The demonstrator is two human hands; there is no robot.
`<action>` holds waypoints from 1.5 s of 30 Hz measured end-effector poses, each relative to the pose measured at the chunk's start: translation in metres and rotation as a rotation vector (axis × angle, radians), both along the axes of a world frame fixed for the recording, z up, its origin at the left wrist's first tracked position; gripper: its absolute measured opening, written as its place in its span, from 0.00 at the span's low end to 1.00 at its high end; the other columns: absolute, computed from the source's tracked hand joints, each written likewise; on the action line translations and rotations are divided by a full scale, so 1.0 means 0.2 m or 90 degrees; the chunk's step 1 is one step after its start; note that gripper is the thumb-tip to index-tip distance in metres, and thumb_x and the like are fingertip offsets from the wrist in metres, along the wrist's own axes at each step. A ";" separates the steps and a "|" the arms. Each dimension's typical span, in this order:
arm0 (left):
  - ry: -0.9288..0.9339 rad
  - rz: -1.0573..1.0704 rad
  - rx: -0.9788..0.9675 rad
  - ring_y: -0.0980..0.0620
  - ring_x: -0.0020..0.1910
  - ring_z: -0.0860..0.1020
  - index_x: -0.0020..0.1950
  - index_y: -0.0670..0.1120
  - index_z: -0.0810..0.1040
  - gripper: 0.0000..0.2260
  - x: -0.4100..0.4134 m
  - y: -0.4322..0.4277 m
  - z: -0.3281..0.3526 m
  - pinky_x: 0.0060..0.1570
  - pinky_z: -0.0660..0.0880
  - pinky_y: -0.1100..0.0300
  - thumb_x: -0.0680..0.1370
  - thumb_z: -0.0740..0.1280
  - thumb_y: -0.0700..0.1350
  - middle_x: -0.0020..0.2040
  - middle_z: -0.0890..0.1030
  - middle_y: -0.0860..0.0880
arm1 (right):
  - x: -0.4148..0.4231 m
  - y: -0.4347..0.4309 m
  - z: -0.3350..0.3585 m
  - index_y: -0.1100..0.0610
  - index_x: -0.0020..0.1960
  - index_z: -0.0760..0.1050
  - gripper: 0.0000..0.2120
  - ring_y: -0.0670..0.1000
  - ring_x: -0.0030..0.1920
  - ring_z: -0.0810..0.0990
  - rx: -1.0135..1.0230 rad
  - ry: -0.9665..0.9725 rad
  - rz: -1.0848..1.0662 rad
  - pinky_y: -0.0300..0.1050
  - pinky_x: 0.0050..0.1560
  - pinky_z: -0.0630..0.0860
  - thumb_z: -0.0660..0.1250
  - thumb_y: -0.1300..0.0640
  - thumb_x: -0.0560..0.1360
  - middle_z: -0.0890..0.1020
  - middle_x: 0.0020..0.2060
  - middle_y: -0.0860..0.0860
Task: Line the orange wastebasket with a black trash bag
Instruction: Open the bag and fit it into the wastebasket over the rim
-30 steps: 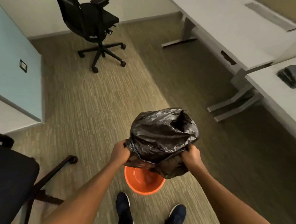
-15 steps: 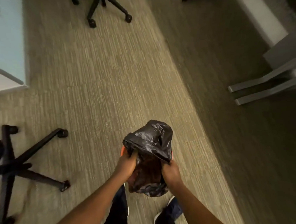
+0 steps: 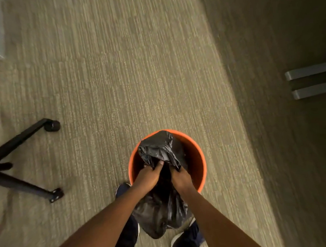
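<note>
At the lower centre of the frame, the black trash bag (image 3: 159, 149) is gripped by the closed fingers of the left hand (image 3: 148, 176) and the right hand (image 3: 180, 177) over the orange wastebasket (image 3: 196, 155), which stands on the carpet (image 3: 120, 78). Part of the bag is bunched inside the rim; the rest hangs toward the shoes (image 3: 183, 239).

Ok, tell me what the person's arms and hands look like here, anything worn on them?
Both forearms are bare up to the frame edge: no sleeves show. The left hand and right hand wear no gloves, and no watch, ring or bracelet can be seen. One short thumbnail shows on the left hand.
</note>
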State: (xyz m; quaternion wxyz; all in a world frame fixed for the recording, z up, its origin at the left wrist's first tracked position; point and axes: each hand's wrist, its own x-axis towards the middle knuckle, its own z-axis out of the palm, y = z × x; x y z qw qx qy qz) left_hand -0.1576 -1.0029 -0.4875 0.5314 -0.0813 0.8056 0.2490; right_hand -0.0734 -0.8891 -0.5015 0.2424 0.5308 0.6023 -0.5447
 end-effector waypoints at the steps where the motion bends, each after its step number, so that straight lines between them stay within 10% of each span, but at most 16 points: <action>1: -0.003 -0.004 -0.002 0.38 0.58 0.80 0.58 0.37 0.81 0.36 0.00 0.01 -0.05 0.53 0.73 0.52 0.78 0.55 0.70 0.57 0.83 0.35 | -0.01 0.01 -0.05 0.54 0.71 0.75 0.22 0.59 0.68 0.76 -0.002 -0.017 0.004 0.49 0.69 0.71 0.61 0.47 0.80 0.79 0.68 0.57; 9: 0.038 0.090 0.047 0.45 0.54 0.83 0.59 0.46 0.82 0.18 -0.11 0.00 -0.22 0.52 0.78 0.56 0.77 0.69 0.58 0.56 0.85 0.46 | -0.08 0.15 -0.20 0.50 0.55 0.84 0.14 0.53 0.55 0.85 -0.005 0.080 -0.154 0.55 0.63 0.79 0.66 0.52 0.72 0.88 0.51 0.50; 12: 0.082 0.193 0.111 0.59 0.41 0.82 0.49 0.53 0.83 0.05 -0.25 -0.03 -0.15 0.37 0.76 0.67 0.76 0.73 0.53 0.47 0.85 0.57 | -0.15 0.27 -0.12 0.50 0.51 0.86 0.12 0.52 0.50 0.87 0.010 0.181 -0.215 0.50 0.56 0.82 0.66 0.60 0.73 0.89 0.46 0.50; 16: 0.100 0.316 0.123 0.49 0.47 0.82 0.53 0.42 0.82 0.15 -0.48 -0.07 -0.09 0.47 0.78 0.56 0.76 0.74 0.52 0.48 0.85 0.46 | -0.22 0.52 0.00 0.46 0.38 0.86 0.10 0.48 0.34 0.86 0.043 0.179 -0.318 0.41 0.33 0.81 0.67 0.57 0.68 0.87 0.33 0.49; 20: 0.110 0.376 0.099 0.36 0.51 0.85 0.45 0.43 0.80 0.12 -0.62 -0.05 -0.13 0.56 0.80 0.39 0.74 0.76 0.51 0.51 0.86 0.36 | -0.30 0.74 -0.05 0.59 0.40 0.80 0.08 0.56 0.37 0.84 0.076 0.098 -0.327 0.47 0.40 0.80 0.68 0.56 0.74 0.85 0.38 0.56; 30: 0.129 0.205 -0.077 0.37 0.51 0.83 0.38 0.39 0.78 0.18 -0.63 -0.07 -0.47 0.47 0.78 0.51 0.74 0.75 0.53 0.45 0.83 0.36 | -0.19 0.85 -0.36 0.66 0.54 0.80 0.18 0.61 0.50 0.82 0.182 -0.169 -0.046 0.50 0.48 0.80 0.70 0.53 0.72 0.82 0.49 0.60; 33: 0.012 0.233 -0.073 0.35 0.51 0.83 0.53 0.32 0.81 0.17 -0.59 -0.16 -0.50 0.51 0.81 0.43 0.75 0.75 0.46 0.51 0.83 0.33 | -0.08 0.87 -0.38 0.64 0.46 0.79 0.11 0.58 0.46 0.81 0.153 -0.200 0.037 0.48 0.44 0.77 0.66 0.56 0.77 0.80 0.47 0.60; 36: -0.085 0.206 -0.070 0.42 0.42 0.84 0.47 0.36 0.83 0.16 -0.54 -0.28 -0.45 0.38 0.81 0.53 0.75 0.75 0.49 0.45 0.85 0.37 | 0.05 0.87 -0.35 0.53 0.37 0.70 0.14 0.52 0.36 0.73 0.082 -0.204 0.118 0.45 0.38 0.72 0.60 0.61 0.81 0.76 0.44 0.57; 45: -0.212 0.306 0.042 0.48 0.40 0.82 0.49 0.46 0.84 0.26 -0.34 -0.56 -0.29 0.38 0.78 0.57 0.65 0.72 0.68 0.44 0.87 0.46 | 0.37 0.71 -0.16 0.60 0.49 0.77 0.08 0.51 0.33 0.82 -0.092 -0.195 0.019 0.40 0.30 0.77 0.61 0.58 0.82 0.84 0.36 0.57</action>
